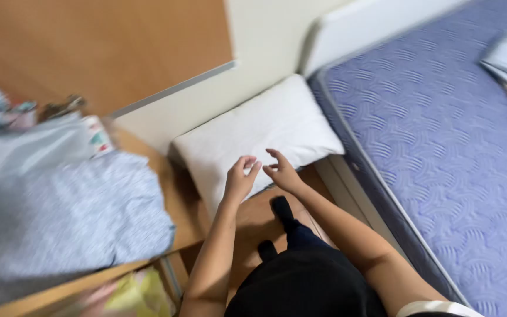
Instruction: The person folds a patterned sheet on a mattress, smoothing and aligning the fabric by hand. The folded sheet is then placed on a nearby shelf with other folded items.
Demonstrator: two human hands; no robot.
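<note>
Slippage is judged likely if the white pillow (pixel 259 132), wedged between mattress (pixel 441 135) and wall, is caught only by spread fingertips of left hand (pixel 240 179) and right hand (pixel 281 171).

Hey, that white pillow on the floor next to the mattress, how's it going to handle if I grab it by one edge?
The white pillow looks plump and soft, so it would probably sag and fold rather than stay stiff. It seems light for its bulk. Both the left hand and right hand hover open at its near edge; a two-handed grip should likely keep it from drooping against the mattress.
</note>
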